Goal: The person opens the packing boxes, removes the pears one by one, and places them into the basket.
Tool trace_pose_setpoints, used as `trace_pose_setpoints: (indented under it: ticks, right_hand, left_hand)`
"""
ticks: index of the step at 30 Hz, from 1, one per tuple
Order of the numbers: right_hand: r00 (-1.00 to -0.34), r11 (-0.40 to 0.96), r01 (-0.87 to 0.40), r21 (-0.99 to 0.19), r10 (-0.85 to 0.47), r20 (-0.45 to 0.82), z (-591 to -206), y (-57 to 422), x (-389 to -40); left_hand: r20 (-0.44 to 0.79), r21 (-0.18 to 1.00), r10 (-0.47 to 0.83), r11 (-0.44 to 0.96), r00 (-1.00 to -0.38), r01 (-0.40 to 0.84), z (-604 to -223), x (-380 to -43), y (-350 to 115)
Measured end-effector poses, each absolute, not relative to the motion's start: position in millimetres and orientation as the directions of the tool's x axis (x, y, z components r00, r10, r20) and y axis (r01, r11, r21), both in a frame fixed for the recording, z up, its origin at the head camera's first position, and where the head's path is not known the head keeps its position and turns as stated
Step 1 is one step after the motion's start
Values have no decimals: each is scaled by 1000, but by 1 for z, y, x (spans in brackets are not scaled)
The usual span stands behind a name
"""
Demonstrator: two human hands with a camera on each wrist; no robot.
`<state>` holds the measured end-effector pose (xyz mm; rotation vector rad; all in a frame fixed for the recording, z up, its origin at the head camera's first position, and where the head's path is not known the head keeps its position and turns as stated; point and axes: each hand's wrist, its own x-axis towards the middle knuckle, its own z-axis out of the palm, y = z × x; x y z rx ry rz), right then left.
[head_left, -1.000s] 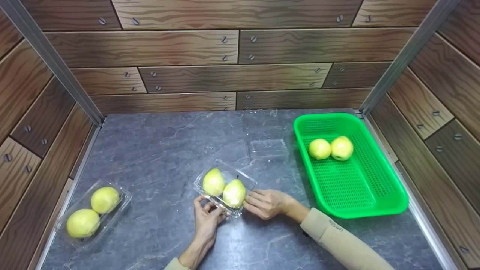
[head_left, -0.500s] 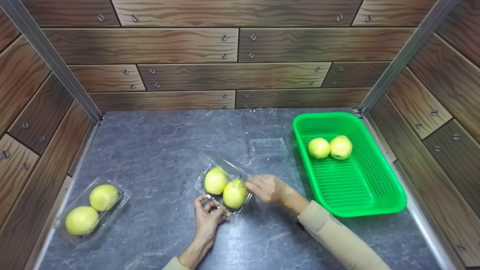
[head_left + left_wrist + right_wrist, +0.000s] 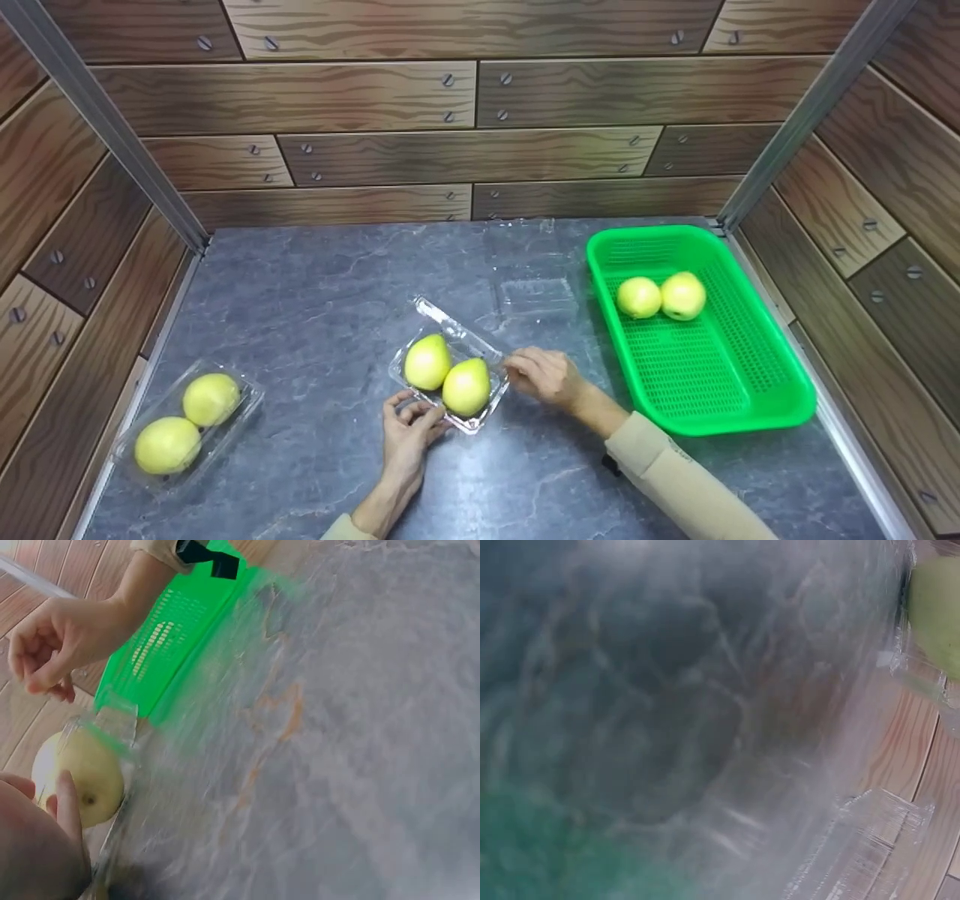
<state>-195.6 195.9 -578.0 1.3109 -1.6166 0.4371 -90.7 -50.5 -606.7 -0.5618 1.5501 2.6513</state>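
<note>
In the head view a clear plastic clamshell container (image 3: 474,424) holds two yellow-green pears, a left pear (image 3: 427,362) and a right pear (image 3: 466,387). Its lid (image 3: 450,321) stands raised along the far side. My left hand (image 3: 405,435) grips the container's near edge with curled fingers. At the lid's right end, my right hand (image 3: 547,376) pinches the corner, though the clear plastic makes the contact hard to see. The left wrist view shows one pear (image 3: 94,780) by my left fingers and the right hand (image 3: 71,641) with bent fingers. No hand appears in the right wrist view.
A green basket (image 3: 799,390) with two pears (image 3: 682,295) stands at the right. On the left lies another clear container (image 3: 251,394) holding two pears (image 3: 167,445). Clear empty plastic packaging (image 3: 536,292) lies at the back centre. Wood-patterned walls (image 3: 375,94) enclose the table.
The container's lid has swung up from over the pears to the far side. My right hand moved slightly away and to the right with it; my left hand stayed at the near edge.
</note>
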Motion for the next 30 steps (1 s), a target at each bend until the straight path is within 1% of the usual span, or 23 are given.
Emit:
trace_pose_setpoints:
  ticks: [4,10,14,19,24,30]
  right_hand:
    - [-32,382,-907,178,-483,875,-583,199,-194]
    - [-254,403,-909,-109,-325,911,-589,196,-190]
    - [-359,379,-889,-255,-233,904,-591,192,-186]
    - [-486,345,-840,-419,-132,864,-592,188,-181]
    - [-594,319,-765,-560,-13,804,-592,182,-176]
    - [-689,297,-668,-682,100,718,-590,175,-173]
  left_hand:
    - [-331,837,-205,-515,-921,-186,-605,-99,-62]
    - [-346,829,-227,-528,-911,-184,-603,-117,-84]
    - [-346,846,-229,-495,-910,-197,-600,-129,-97]
    - [-338,869,-228,-449,-913,-209,-597,-141,-109]
    - [-330,886,-212,-406,-920,-225,-595,-149,-117]
    - [-349,890,-202,-378,-915,-256,-596,-155,-120]
